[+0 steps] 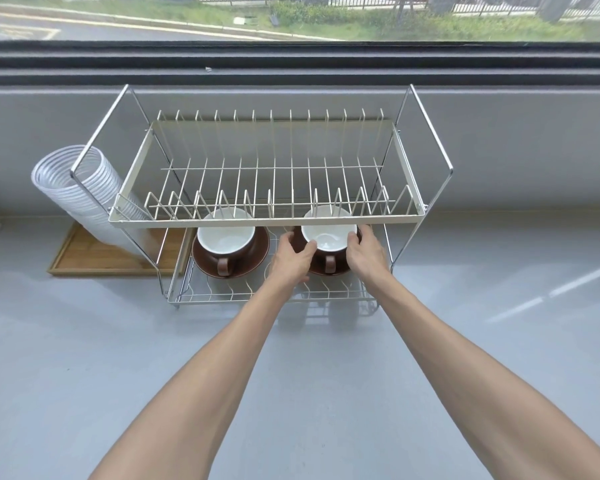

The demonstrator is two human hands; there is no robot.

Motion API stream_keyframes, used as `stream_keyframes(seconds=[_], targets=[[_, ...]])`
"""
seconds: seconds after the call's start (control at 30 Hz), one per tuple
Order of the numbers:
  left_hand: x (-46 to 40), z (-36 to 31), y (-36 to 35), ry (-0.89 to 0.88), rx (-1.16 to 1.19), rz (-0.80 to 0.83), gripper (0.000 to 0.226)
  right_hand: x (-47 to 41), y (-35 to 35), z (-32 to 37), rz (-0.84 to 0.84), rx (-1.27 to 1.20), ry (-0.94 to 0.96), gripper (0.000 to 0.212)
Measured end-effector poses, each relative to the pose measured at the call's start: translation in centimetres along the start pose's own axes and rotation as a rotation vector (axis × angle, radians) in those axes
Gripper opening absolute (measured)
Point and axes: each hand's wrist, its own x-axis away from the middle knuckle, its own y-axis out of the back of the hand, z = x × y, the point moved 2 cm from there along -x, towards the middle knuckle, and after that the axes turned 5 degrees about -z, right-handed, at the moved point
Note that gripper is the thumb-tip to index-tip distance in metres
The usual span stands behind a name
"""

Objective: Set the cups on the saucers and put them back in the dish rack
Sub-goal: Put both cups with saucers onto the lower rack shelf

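1. Both bare forearms are reaching from the near edge of the grey desk (84, 358) into the lower tier of the two-tier wire dish rack (274, 221).
2. The left hand (291, 258) is curling around the left side of the right cup (326, 237), thumb lying on the rim, its grip closing on the cup and saucer together.
3. The right hand (366, 252) is mirroring it on the right side, fingers wrapping the cup wall, grip likewise clasping the pair.
4. The right cup is showing a white inside and brown outside, its handle pointing toward the near side; it is sitting upright on the right saucer (340, 270), a brown one mostly hidden by the hands.
5. Whether this saucer is resting on the lower wires or hanging just above them is not something I can tell.
6. The left cup (226, 237), same colours, handle also pointing near, is standing upright on the left saucer (257, 252) on the lower tier, just beside the held pair.
7. The upper tier is partly overlapping both cups' far rims.
8. A stack of clear plastic cups (73, 188) is leaning on a wooden tray (94, 258) at the rack's left.
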Motion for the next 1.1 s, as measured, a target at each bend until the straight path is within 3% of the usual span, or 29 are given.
stream_keyframes(seconds=[0.27,0.4,0.53,0.7,0.93,1.1], targets=[[0.0,-0.1,1.2,-0.032,-0.18,0.067,0.066,0.8,0.9,0.6,0.036,0.026,0.013,0.05],[0.3,-0.8,3.2,-0.138,-0.389,0.153,0.054,1.8,1.4,1.9,0.022,0.17,0.087,0.051],[1.1,-0.9,5.7,-0.181,-0.441,0.193,0.049,3.4,1.5,4.1,0.004,0.309,0.187,0.041],[2.4,-1.7,9.0,-0.289,-0.6,0.217,0.046,5.9,0.5,6.9,0.009,0.481,0.354,0.047],[3.4,-1.6,12.9,-0.647,-0.928,0.054,0.044,7.9,-2.5,8.4,0.075,0.497,0.478,0.044],[2.1,0.5,15.0,-0.696,-0.99,-0.101,0.046,8.2,-5.1,8.9,0.088,0.458,0.523,0.048]])
